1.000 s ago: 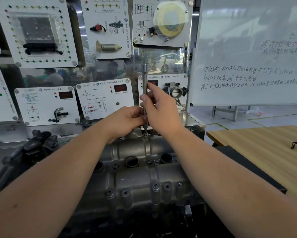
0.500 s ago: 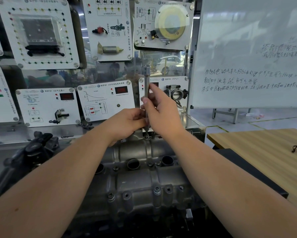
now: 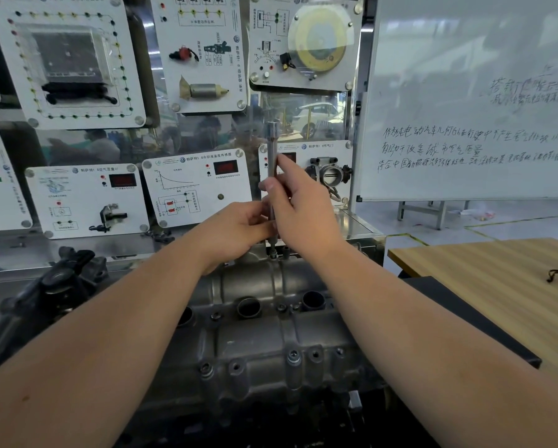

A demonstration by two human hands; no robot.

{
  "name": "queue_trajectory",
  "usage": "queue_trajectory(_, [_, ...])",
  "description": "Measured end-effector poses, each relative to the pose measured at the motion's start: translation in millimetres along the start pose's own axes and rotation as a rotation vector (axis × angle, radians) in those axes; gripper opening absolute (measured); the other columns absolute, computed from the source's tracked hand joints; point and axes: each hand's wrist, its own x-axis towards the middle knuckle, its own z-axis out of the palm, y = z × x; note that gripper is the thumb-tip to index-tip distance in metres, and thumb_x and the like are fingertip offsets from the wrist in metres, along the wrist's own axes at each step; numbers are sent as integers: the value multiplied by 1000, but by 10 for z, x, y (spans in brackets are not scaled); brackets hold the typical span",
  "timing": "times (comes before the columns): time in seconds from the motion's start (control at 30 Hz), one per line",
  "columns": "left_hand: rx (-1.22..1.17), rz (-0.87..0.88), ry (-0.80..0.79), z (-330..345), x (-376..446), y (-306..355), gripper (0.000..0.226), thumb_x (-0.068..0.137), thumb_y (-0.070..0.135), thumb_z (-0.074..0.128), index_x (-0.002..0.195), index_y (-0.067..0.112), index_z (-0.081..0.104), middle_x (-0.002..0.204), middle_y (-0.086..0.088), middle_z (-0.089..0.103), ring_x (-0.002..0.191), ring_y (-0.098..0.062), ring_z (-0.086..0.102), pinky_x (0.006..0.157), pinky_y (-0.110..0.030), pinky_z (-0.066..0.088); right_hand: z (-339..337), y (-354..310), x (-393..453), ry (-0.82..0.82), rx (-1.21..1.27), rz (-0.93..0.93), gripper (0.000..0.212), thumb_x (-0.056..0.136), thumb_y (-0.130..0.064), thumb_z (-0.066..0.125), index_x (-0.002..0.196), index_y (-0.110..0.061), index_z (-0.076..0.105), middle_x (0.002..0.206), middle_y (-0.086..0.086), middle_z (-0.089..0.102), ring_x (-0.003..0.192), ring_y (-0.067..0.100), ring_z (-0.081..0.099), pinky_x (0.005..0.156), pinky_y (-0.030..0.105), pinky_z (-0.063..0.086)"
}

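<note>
The aluminium camshaft cover (image 3: pixel 271 344) lies across the foreground with its far edge toward the wall of sensor display panels (image 3: pixel 87 202), so reaching the bolts there takes both arms stretched out. The right hand (image 3: pixel 303 208) holds the socket extension bar (image 3: pixel 272 147) at mid-length between thumb and fingers. Its index finger is laid up along the bar, probably to keep it plumb. The left hand (image 3: pixel 235 227) pinches the bar lower down, likely to twirl it. Each grip is tight on the bar, which stands upright with its lower end seated on a bolt (image 3: pixel 273 252) at the cover's far rim.
</note>
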Motion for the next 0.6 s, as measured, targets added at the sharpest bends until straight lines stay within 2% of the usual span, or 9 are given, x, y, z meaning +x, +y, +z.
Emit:
queue_trajectory(0.07, [14, 17, -16, 0, -22, 28, 17, 101, 23, 66, 109, 36, 73, 109, 9, 78, 109, -8, 71, 106, -36, 50, 2, -10, -17, -3, 41, 8, 47, 105, -17, 51, 151, -21, 44, 103, -3, 74, 88, 15, 68, 82, 34, 55])
queue_trajectory(0.13, [39, 28, -15, -2, -29, 54, 17, 100, 24, 67, 102, 40, 73, 106, 13, 78, 105, -5, 71, 102, -33, 51, 7, -9, -32, 10, 57, -3, 49, 103, -21, 55, 151, -23, 43, 101, -7, 74, 89, 10, 68, 82, 31, 56])
queue_trajectory(0.2, [58, 28, -5, 0, -27, 58, 17, 99, 22, 68, 101, 38, 73, 105, 9, 79, 105, -9, 71, 103, -37, 52, 14, -1, -36, 33, 25, -19, 48, 100, -29, 62, 146, -24, 49, 94, -18, 68, 88, 2, 66, 78, 20, 54])
queue_trajectory(0.23, [64, 24, 2, 3, -25, 58, 16, 99, 21, 68, 103, 35, 73, 105, 4, 79, 107, -15, 72, 104, -42, 52, 16, 3, -32, 49, 7, -17, 47, 98, -31, 65, 143, -23, 52, 91, -20, 65, 87, 1, 65, 77, 20, 54])
queue_trajectory(0.33, [68, 1, 11, 13, -8, 57, 15, 98, 19, 69, 112, 16, 73, 108, -7, 78, 111, -29, 70, 107, -54, 48, 17, 5, -13, 90, -37, -12, 39, 97, -27, 67, 134, -16, 61, 91, -7, 68, 83, 13, 65, 82, 34, 55])
queue_trajectory(0.43, [37, -11, 20, 11, -7, 38, 16, 101, 22, 66, 113, 17, 73, 107, -4, 79, 111, -24, 71, 107, -51, 49, 5, 2, -13, 74, -50, -14, 32, 102, -21, 59, 132, -12, 63, 88, -5, 68, 80, 14, 63, 78, 30, 52])
queue_trajectory(0.5, [18, -10, 7, 10, -15, 29, 17, 103, 23, 63, 117, 21, 72, 110, -1, 78, 112, -20, 70, 109, -47, 49, -3, 6, -11, 44, -19, 7, 29, 104, -17, 52, 131, -12, 61, 89, -5, 68, 75, 15, 64, 73, 34, 54])
queue_trajectory(0.6, [31, 18, -20, 12, -18, 23, 20, 102, 20, 64, 121, 20, 70, 115, -2, 77, 115, -19, 69, 110, -49, 47, -4, -2, -22, 35, 20, 40, 42, 104, -18, 51, 146, -20, 49, 99, -8, 70, 85, 12, 67, 77, 27, 54])
